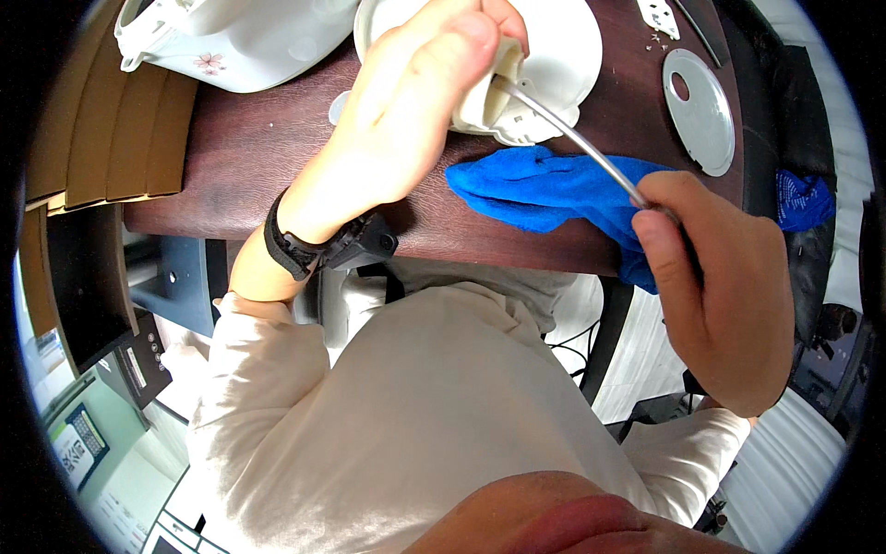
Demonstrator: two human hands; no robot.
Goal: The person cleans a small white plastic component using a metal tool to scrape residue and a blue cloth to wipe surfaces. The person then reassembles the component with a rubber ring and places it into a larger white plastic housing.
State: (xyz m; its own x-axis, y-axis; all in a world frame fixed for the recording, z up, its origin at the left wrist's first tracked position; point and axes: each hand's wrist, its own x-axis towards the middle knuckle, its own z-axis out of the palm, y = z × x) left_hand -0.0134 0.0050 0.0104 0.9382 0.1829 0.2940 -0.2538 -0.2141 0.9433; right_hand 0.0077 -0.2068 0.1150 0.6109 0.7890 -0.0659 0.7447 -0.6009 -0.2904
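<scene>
My left hand, with a black watch on its wrist, is wrapped round a hollow cream-white plastic part of a round white lid-like piece. From the right, my right hand grips a screwdriver whose handle is mostly hidden in the fist. Its long metal shaft slants up and left, and the tip goes into the mouth of the hollow part. What the tip touches inside cannot be seen. Just below the white piece, a crumpled blue cloth lies at the table's near edge, partly hanging over it.
On the dark brown table, a white pot-like body with a flower print stands at the left beside brown cardboard. To the right lie a grey disc with a hole, a small white plate and a dark rod.
</scene>
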